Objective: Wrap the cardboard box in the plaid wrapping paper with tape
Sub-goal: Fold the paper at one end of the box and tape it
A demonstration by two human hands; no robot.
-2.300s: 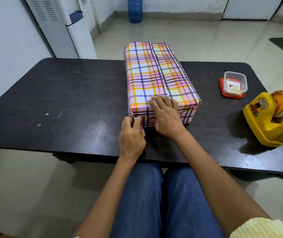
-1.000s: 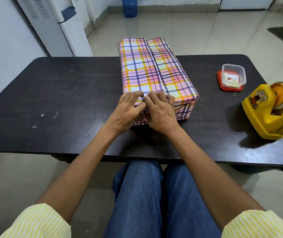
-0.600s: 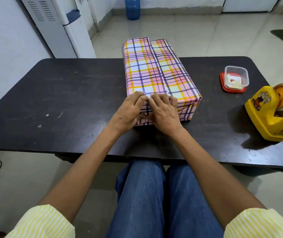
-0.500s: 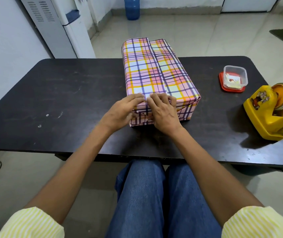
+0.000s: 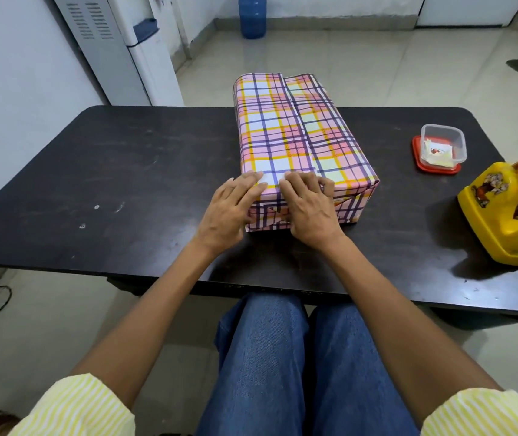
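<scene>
The cardboard box [image 5: 301, 158] lies flat at the middle of the dark table [image 5: 125, 171], long axis running away from the person, every visible face covered in plaid wrapping paper [image 5: 270, 133]. An overlap seam runs lengthwise along the top. The near end face shows folded flaps laid against it.

Both hands are at the near end of the box, side by side and close together. The left hand [image 5: 229, 212] sits at the near left corner, fingers nearly straight and relaxed, fingertips resting on the top surface just past the edge; it grips nothing. The right hand [image 5: 309, 209] covers the middle of the near end face, its fingers bent at the knuckles and pressed onto the top edge. Its thumb is hidden under the palm, so whether it pinches the folded paper cannot be told.

To the right, well apart from the box, stand a yellow tape dispenser [image 5: 503, 215] and a clear plastic container [image 5: 441, 146] on a red lid.
</scene>
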